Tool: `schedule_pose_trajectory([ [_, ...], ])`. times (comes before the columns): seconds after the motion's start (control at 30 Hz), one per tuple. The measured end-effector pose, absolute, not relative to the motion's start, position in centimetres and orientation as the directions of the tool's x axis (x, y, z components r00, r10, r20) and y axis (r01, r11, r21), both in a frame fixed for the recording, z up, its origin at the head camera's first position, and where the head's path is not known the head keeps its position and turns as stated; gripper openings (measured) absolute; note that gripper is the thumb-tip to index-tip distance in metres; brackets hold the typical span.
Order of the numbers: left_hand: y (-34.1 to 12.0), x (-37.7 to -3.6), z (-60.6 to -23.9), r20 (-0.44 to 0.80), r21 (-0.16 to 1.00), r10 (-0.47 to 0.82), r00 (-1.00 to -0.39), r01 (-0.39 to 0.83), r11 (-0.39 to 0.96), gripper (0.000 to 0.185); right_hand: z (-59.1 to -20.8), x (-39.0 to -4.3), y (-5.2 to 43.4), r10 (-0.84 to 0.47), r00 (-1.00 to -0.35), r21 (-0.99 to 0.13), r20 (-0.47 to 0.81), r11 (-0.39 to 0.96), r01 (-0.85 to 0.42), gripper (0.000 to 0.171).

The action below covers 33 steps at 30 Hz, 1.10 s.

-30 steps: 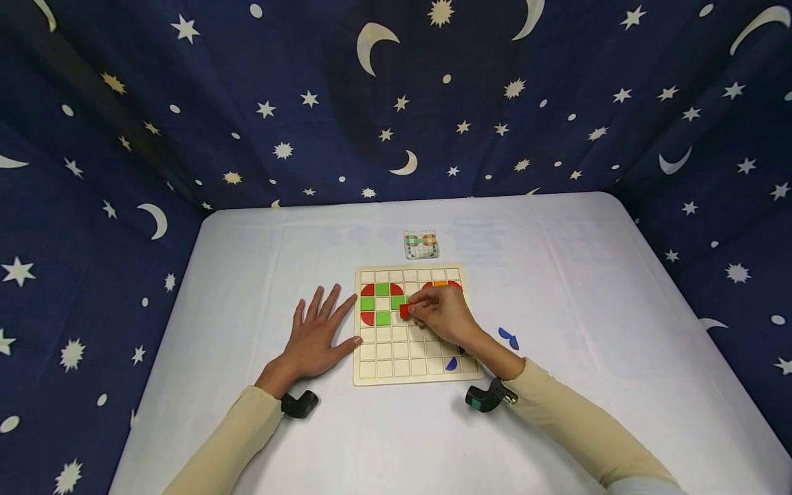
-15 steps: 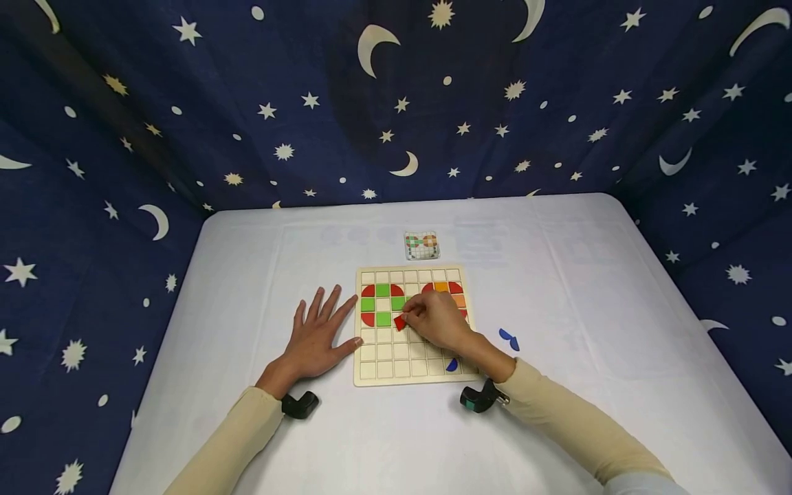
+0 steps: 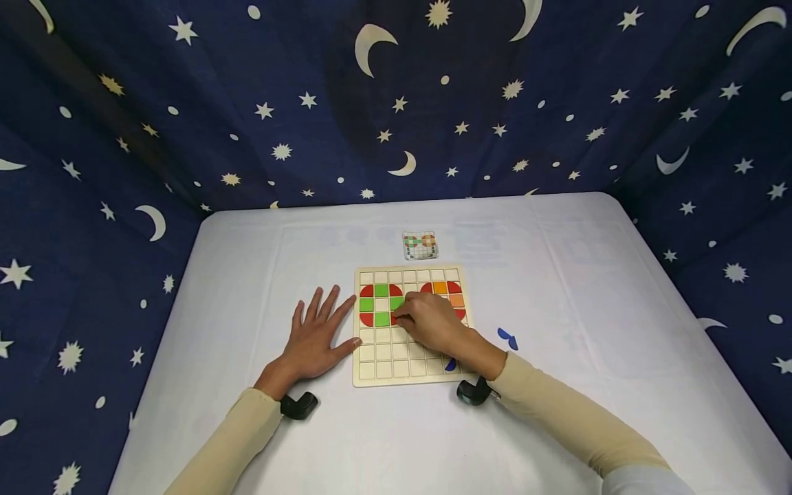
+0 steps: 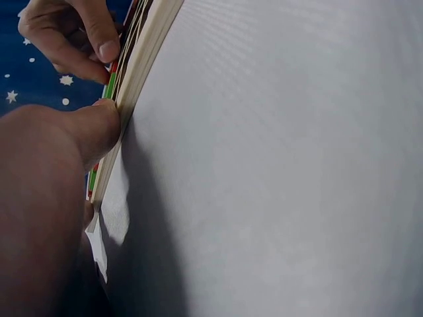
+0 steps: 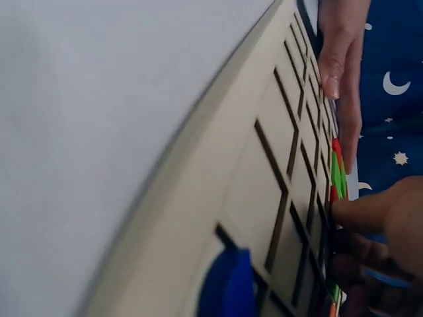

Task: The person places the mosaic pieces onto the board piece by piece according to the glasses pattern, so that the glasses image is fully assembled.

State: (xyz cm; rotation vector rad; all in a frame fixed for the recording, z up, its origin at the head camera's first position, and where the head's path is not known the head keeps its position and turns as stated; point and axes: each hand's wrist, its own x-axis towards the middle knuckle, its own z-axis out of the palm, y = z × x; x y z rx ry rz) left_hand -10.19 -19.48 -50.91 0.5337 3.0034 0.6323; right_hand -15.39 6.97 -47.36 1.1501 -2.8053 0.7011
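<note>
My right hand (image 3: 433, 321) is over the wooden grid board (image 3: 383, 371), thumb and fingertips pinching a small red tile (image 3: 394, 319). That tile sits at the lower right corner of a ring of red quarter-round and green square tiles; the fingers partly cover it. In the right wrist view, a fingertip meets the red tile (image 5: 333, 194) low at the board. My left hand (image 3: 314, 340) lies spread, thumb and index finger at the board's left edge. In the left wrist view, the left thumb (image 4: 102, 125) rests against the board's side.
A second ring of red and orange tiles (image 3: 456, 300) is partly behind the right hand. A small pattern card (image 3: 421, 245) lies beyond the board. One blue piece (image 3: 451, 365) is on the board's near right; more blue pieces (image 3: 507, 337) lie on the white table to its right.
My right hand has moved slightly left and toward me with the red tile, bringing it from above the grid into the left ring's lower right cell. The left hand has stayed still.
</note>
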Motion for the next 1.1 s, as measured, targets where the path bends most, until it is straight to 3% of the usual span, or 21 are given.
schedule_pose_trajectory([
  [0.27,-19.5,-10.2,-51.1,0.061,0.399,0.333,-0.941,0.328,0.856,0.079,-47.0,-14.6,9.1,-0.621,-0.755,-0.463,0.211,0.617,-0.637,0.011],
  [0.47,-19.3,-10.1,-50.6,0.043,0.390,0.325,-0.945,0.315,0.865,0.079,-46.1,-13.5,13.2,-0.546,-0.823,-0.491,0.157,0.679,-0.545,0.010],
  [0.7,-19.2,-10.0,-49.8,0.017,0.361,0.320,-0.947,0.304,0.882,0.079,-46.3,-12.3,18.9,-0.410,-0.909,-0.441,0.075,0.804,-0.399,0.024],
  [1.1,-18.7,-10.0,-50.1,0.019,0.374,0.304,-0.952,0.289,0.881,0.079,-47.0,-11.0,21.7,-0.391,-0.917,-0.474,0.078,0.794,-0.379,0.022],
])
